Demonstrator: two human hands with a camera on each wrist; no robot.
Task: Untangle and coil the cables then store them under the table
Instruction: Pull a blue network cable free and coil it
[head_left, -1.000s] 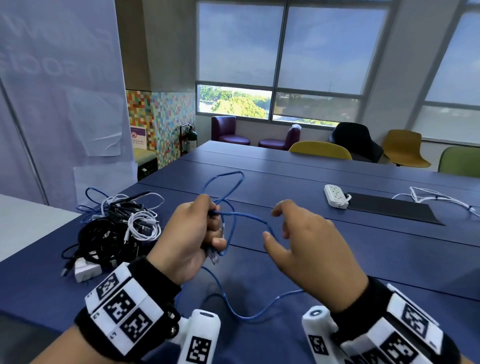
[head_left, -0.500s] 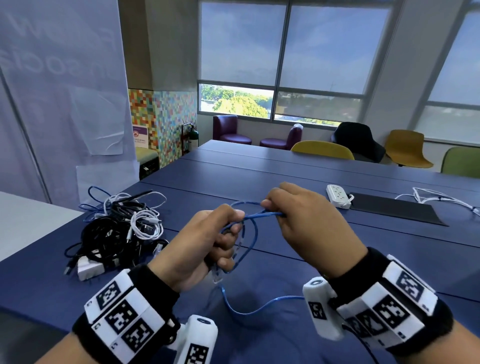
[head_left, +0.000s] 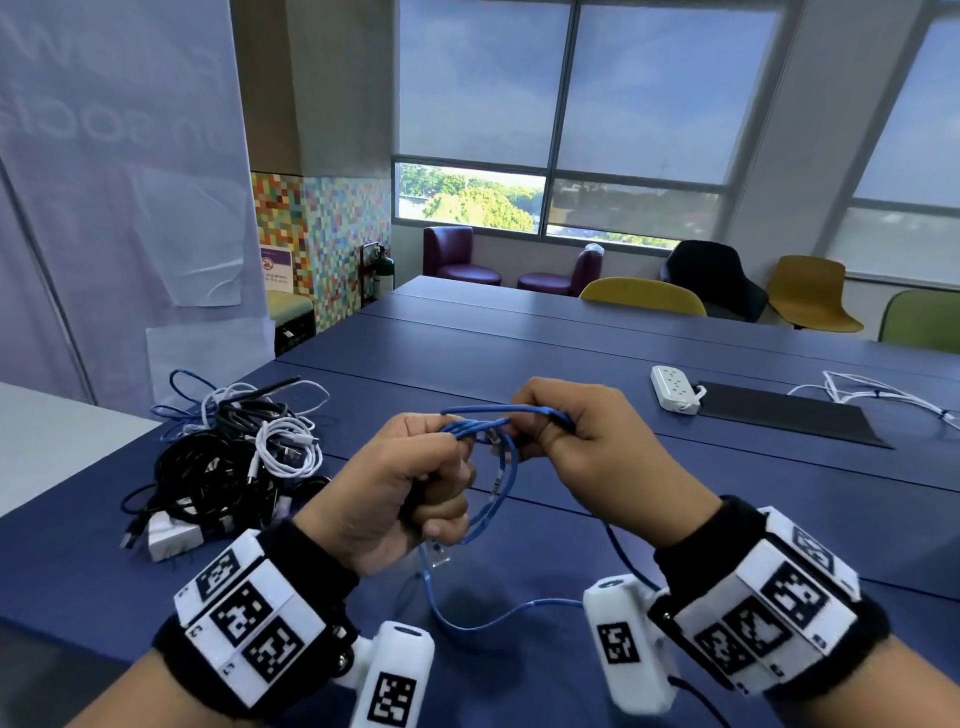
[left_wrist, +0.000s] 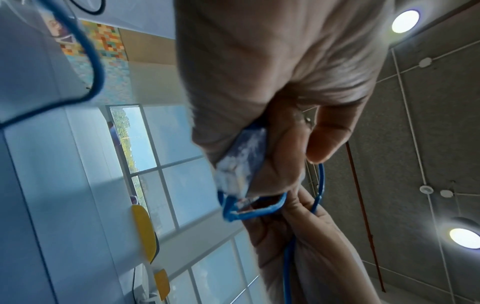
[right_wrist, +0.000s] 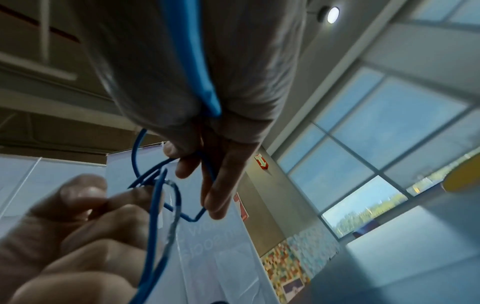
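Both hands raised above the blue table (head_left: 597, 364), close together, a thin blue cable (head_left: 506, 470) strung between them. Left hand (head_left: 400, 488) fisted around several gathered loops, fingers curled tight; clear plug of the cable (left_wrist: 240, 170) poking out from the bottom of the fist, seen in the left wrist view. Right hand (head_left: 592, 447) curled too — thumb and fingers pinching a strand of the same cable just beside the left knuckles. Below the hands, the loose remainder drooping in a curve down to the tabletop and running off toward the right wrist. Well to the left of the left hand, a tangled pile of black, white and blue cables (head_left: 228, 457) lying on the table. Beyond the right hand, a white power strip (head_left: 675, 388) beside a black mat (head_left: 784, 415), and further right a loose white cable (head_left: 872, 389).
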